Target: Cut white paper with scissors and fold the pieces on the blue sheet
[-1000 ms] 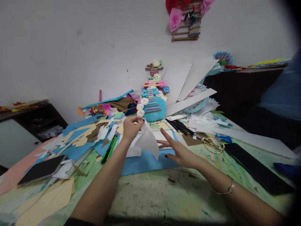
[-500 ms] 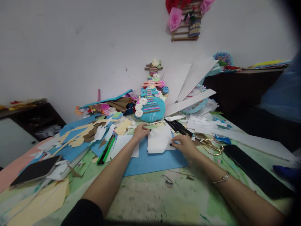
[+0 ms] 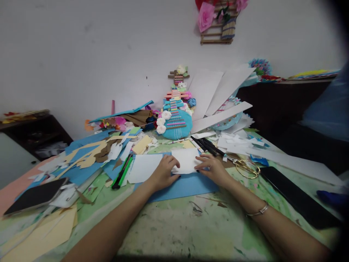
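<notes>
A small piece of white paper [image 3: 185, 160] lies on a blue sheet [image 3: 182, 187] in front of me. My left hand [image 3: 165, 171] is at its left edge, fingers curled over the paper and thumb by the near corner. At the right edge, my right hand [image 3: 214, 169] grips the paper with bent fingers on top and the thumb close to the near edge. Another white sheet [image 3: 144, 167] rests to the left, partly behind my left hand. What is under the fingertips is hidden.
A green and black utility knife [image 3: 122, 171] lies left. Gold-handled scissors [image 3: 247, 168], black pens [image 3: 205, 145] and a long black object [image 3: 297, 196] lie right. A blue lute-shaped craft [image 3: 177, 125] leans on the wall. Paper scraps [image 3: 89, 153] and a dark tablet-like object [image 3: 35, 196] cover the left side.
My left hand has come from the paper's far left corner toward me, to its near left side. My right hand has shifted slightly, with its fingers now further over the paper's right edge.
</notes>
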`<act>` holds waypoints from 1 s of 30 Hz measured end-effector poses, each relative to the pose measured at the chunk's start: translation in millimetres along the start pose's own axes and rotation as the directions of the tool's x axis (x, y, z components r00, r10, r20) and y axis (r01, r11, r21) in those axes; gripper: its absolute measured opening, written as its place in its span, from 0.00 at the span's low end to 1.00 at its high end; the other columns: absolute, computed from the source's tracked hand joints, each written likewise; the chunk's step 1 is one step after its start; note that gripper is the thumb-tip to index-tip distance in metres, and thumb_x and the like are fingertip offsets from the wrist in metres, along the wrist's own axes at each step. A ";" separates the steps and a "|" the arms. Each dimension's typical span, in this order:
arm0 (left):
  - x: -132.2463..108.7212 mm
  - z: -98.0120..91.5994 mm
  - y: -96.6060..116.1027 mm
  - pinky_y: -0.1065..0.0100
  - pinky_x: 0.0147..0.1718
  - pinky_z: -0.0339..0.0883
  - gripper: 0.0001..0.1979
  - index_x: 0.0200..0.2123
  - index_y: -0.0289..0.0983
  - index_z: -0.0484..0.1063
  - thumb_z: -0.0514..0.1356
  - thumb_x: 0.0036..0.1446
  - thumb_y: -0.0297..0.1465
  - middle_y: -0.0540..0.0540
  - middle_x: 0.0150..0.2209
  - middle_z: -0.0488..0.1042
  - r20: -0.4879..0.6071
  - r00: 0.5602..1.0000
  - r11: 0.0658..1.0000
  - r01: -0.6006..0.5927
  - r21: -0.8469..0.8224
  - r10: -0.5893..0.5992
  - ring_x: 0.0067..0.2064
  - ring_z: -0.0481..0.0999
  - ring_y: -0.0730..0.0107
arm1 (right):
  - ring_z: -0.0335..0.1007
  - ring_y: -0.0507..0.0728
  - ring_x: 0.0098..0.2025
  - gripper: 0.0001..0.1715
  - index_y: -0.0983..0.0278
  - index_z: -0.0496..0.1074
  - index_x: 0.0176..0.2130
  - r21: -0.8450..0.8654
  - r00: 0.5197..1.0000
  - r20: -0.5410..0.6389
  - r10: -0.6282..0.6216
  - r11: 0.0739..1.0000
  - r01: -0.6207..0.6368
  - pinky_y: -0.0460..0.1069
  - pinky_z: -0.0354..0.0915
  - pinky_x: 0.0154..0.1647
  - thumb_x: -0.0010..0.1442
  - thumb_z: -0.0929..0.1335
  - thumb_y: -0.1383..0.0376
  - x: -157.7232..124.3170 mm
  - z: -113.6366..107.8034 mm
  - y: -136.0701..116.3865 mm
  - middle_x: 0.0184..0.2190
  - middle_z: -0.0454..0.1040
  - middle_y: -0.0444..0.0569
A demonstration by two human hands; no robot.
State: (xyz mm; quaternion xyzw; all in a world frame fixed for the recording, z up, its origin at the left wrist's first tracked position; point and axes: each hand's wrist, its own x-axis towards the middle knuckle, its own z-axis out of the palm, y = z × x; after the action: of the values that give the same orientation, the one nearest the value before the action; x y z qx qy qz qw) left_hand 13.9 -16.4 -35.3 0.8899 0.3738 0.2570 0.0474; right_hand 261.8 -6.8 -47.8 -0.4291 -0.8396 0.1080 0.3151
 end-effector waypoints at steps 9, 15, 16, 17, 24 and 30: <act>-1.4 1.4 -10.4 0.62 0.42 0.62 0.05 0.31 0.37 0.70 0.55 0.55 0.26 0.44 0.36 0.74 0.041 0.996 0.997 -0.080 0.021 0.079 0.41 0.70 0.64 | 0.73 0.59 0.44 0.09 0.61 0.79 0.34 0.058 0.999 -0.034 -0.018 0.998 0.020 0.56 0.68 0.47 0.53 0.69 0.70 0.6 -0.3 -2.5 0.38 0.78 0.51; -5.6 2.5 -11.9 0.61 0.50 0.63 0.05 0.32 0.38 0.69 0.55 0.53 0.25 0.42 0.44 0.75 0.051 0.998 0.995 -0.018 -0.100 0.023 0.50 0.71 0.62 | 0.75 0.57 0.41 0.09 0.62 0.78 0.33 0.084 1.000 -0.002 -0.030 0.996 0.030 0.53 0.68 0.45 0.54 0.68 0.70 -0.7 0.5 -4.2 0.37 0.79 0.50; -5.9 1.8 -12.5 0.60 0.51 0.62 0.06 0.35 0.38 0.69 0.55 0.53 0.26 0.41 0.47 0.73 0.069 0.998 0.992 -0.006 -0.122 0.014 0.52 0.70 0.61 | 0.75 0.58 0.41 0.09 0.62 0.78 0.33 0.081 1.000 0.003 -0.029 0.996 0.029 0.53 0.68 0.44 0.54 0.68 0.70 -0.7 0.5 -4.7 0.37 0.79 0.50; -5.8 1.2 -13.5 0.59 0.53 0.61 0.09 0.39 0.37 0.69 0.57 0.53 0.29 0.39 0.50 0.72 0.088 0.996 0.990 0.009 -0.142 0.004 0.54 0.68 0.60 | 0.75 0.58 0.41 0.09 0.62 0.78 0.33 0.076 1.000 0.008 -0.029 0.997 0.029 0.53 0.68 0.44 0.54 0.68 0.70 -0.7 0.5 -5.2 0.37 0.79 0.50; 9.4 10.2 -31.9 0.52 0.61 0.43 0.31 0.61 0.33 0.54 0.43 0.61 0.46 0.36 0.64 0.51 0.267 0.955 0.989 0.145 -0.041 -0.128 0.66 0.45 0.56 | 0.74 0.58 0.43 0.10 0.61 0.78 0.32 0.055 0.998 0.011 -0.055 0.997 0.054 0.54 0.68 0.45 0.53 0.67 0.72 0.4 1.2 -10.4 0.38 0.78 0.50; 17.9 20.1 -38.8 0.51 0.60 0.44 0.31 0.61 0.37 0.54 0.41 0.61 0.48 0.39 0.64 0.52 0.279 0.949 0.990 0.133 0.056 -0.144 0.66 0.46 0.55 | 0.74 0.59 0.43 0.10 0.61 0.78 0.32 0.037 0.999 0.001 -0.041 0.999 0.040 0.54 0.68 0.45 0.52 0.67 0.72 0.0 1.7 -11.4 0.38 0.78 0.50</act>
State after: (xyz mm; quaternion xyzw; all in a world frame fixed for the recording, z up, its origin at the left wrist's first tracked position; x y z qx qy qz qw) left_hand 9.5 25.8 -55.9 0.8898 0.4293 0.1164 0.1018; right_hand 253.3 -13.7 -44.0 -0.4060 -0.8462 0.1174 0.3244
